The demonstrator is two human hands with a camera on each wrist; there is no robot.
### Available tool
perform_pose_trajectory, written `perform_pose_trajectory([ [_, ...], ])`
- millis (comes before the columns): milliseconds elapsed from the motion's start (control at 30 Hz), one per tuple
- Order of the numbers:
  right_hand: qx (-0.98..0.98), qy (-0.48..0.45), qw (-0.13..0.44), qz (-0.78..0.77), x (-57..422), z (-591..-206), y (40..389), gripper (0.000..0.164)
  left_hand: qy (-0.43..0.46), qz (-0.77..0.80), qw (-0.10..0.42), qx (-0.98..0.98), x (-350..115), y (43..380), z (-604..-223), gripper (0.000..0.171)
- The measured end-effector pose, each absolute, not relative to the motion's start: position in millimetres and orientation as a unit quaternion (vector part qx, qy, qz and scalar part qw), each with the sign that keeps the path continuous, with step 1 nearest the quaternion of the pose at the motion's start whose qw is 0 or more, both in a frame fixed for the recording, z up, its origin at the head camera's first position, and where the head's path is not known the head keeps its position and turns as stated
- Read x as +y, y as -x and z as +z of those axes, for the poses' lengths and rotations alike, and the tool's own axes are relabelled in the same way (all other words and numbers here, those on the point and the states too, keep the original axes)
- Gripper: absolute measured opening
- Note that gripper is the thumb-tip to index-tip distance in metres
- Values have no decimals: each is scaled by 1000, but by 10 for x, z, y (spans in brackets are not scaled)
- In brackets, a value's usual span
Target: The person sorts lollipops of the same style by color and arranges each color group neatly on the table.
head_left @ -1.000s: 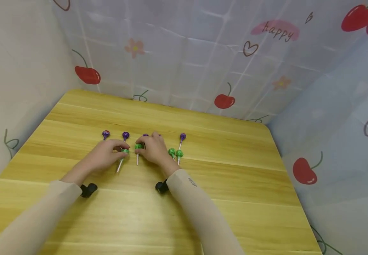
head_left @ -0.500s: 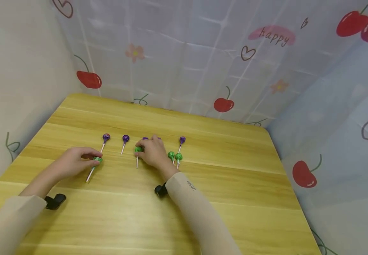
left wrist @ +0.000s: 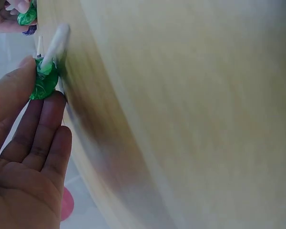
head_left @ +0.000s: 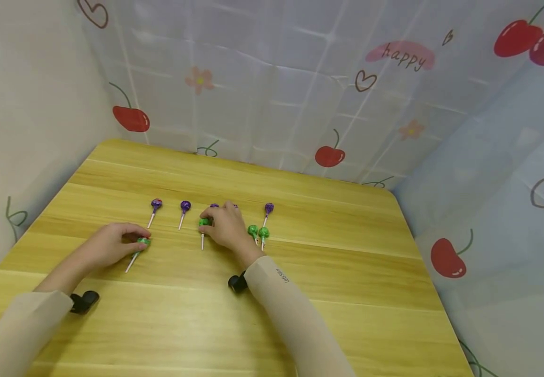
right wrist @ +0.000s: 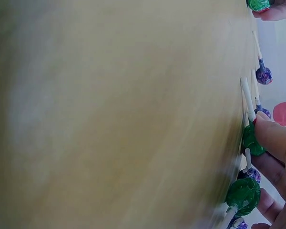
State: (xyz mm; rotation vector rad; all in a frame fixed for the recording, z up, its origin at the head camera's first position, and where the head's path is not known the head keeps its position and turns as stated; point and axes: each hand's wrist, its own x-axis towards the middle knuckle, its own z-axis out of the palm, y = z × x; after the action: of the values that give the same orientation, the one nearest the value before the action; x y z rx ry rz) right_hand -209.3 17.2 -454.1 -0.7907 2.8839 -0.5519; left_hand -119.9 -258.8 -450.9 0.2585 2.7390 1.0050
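At the table's left, my left hand (head_left: 113, 245) pinches a green-wrapped lollipop (head_left: 143, 241) by its head, the white stick pointing toward me. The left wrist view shows that lollipop (left wrist: 45, 81) between thumb and fingertips. My right hand (head_left: 228, 226) pinches another green lollipop (head_left: 203, 222) by the head near the middle of the row. In the right wrist view, thumb and finger hold this lollipop (right wrist: 252, 138). Behind the hands lie purple lollipops, one (head_left: 156, 204) at the left end and another (head_left: 185, 206) beside it. Two purple heads are partly hidden behind my right hand.
Right of my right hand lie two green lollipops, one (head_left: 252, 230) close beside the other (head_left: 264, 232). Behind them is a purple lollipop (head_left: 269, 208). The wooden table (head_left: 337, 283) meets a printed curtain (head_left: 262, 104) at its back edge.
My left hand has moved left with its green lollipop, from beside the second purple lollipop to in front of the leftmost one. My right hand has stayed on its green lollipop.
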Motion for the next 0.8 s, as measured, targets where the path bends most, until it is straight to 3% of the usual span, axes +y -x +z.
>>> perform_pose_trajectory([
  [500, 938, 236, 69, -245, 141, -4485, 2063, 30, -90, 334, 101, 933, -2533, 1209, -4471, 28],
  [800, 920, 268, 84, -272, -141, -4389, 1818, 27, -91, 334, 108, 932, -2536, 1221, -4450, 29],
])
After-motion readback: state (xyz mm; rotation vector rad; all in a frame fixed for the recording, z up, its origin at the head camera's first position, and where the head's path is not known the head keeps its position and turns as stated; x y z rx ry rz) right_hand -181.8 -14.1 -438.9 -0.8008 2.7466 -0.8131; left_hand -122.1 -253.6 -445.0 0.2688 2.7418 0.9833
